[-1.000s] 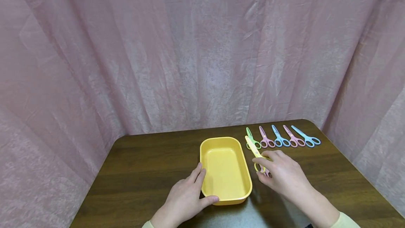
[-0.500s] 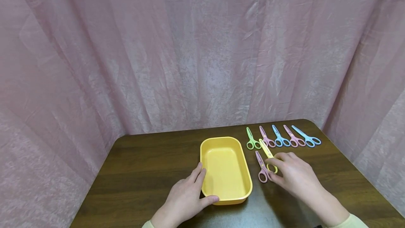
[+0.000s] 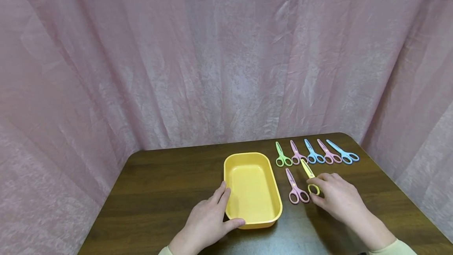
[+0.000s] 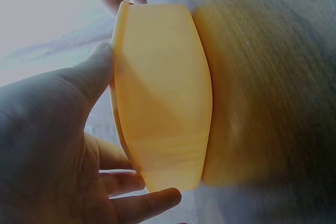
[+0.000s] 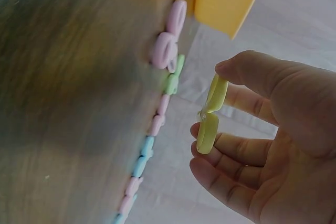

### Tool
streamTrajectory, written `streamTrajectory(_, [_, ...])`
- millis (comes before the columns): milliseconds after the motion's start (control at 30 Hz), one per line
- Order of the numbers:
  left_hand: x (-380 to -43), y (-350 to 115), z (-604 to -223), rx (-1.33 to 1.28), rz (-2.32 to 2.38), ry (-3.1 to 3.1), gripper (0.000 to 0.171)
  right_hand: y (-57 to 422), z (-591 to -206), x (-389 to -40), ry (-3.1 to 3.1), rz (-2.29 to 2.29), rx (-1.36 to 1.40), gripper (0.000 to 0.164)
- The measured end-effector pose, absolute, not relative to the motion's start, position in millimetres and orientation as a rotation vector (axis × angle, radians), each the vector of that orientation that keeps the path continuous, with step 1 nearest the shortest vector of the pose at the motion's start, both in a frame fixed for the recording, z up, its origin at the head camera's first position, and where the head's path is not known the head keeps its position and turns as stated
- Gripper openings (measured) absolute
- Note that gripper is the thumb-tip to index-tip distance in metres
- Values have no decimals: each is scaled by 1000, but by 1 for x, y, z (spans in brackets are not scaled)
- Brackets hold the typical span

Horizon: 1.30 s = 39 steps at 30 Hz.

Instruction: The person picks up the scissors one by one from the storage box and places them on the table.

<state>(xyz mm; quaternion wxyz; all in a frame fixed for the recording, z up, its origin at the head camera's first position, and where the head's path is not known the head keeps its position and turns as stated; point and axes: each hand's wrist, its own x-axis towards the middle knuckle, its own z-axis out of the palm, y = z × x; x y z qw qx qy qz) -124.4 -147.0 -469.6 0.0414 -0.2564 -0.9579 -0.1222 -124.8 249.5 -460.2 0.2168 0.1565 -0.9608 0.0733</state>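
My right hand (image 3: pixel 339 196) pinches a pair of yellow scissors (image 3: pixel 308 169) by the handle loops, blades pointing away. In the right wrist view, the yellow loops (image 5: pixel 208 132) sit between thumb and fingers, held off the table. A pair of pink scissors (image 3: pixel 294 186) lies on the table just left of that hand. Around the near left corner of a yellow tray (image 3: pixel 278 202) rests my left hand (image 3: pixel 205 223), its fingers fairly straight along the left wall and its thumb on the near rim. Nothing lies in the tray.
Along the back right lies a row of scissors: green (image 3: pixel 282 156), pink (image 3: pixel 298 153), blue (image 3: pixel 313 152), another pink pair (image 3: pixel 329 152) and light blue (image 3: pixel 342 152). The wooden table (image 3: pixel 170 184) ends in front of a pink curtain (image 3: pixel 226 62).
My right hand has carried the yellow scissors rightward, away from the tray and past the near pink scissors, which now show fully. The left hand and tray have stayed put.
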Motion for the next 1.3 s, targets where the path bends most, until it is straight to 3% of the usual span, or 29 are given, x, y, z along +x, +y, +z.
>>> streamTrajectory(1300, [-125,-147,-473,-773,-396,-2924,103,263,-494,-137,-2802,192,422,30])
